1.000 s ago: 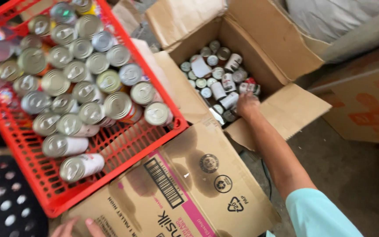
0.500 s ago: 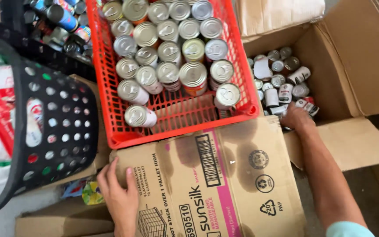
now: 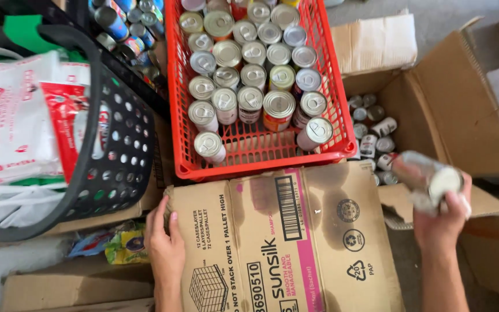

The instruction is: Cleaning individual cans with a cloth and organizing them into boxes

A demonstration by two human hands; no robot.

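Between the two hands lies a closed brown cardboard carton (image 3: 287, 242) with a pink stripe, a barcode and recycling marks on its top. Just beyond its far edge stands a red plastic crate (image 3: 261, 156), packed with upright tins whose silver lids face the camera; two tins near the crate's front lie tipped on their sides. To the crate's left a black perforated basket (image 3: 116, 144) holds white and red plastic bags, and more cans sit in a dark bin behind it. Colourful sachets (image 3: 119, 245) lie on the floor below the basket. On the right an open cardboard box (image 3: 463, 98), flaps spread, holds a loose heap of small tins (image 3: 373, 136) at its bottom.

The tin (image 3: 428, 176) in hand is a small cylinder with a pale, silvery end and a light label; it is blurred, so its print cannot be made out. It is held tilted above the open box's near flap, lid end towards the viewer, well clear of the heap below and right of the crate's corner.

The right hand (image 3: 443, 216) is curled around this tin from below, fingers wrapped on its side. The left hand (image 3: 166, 248) lies flat and spread against the carton's left edge, gripping nothing.
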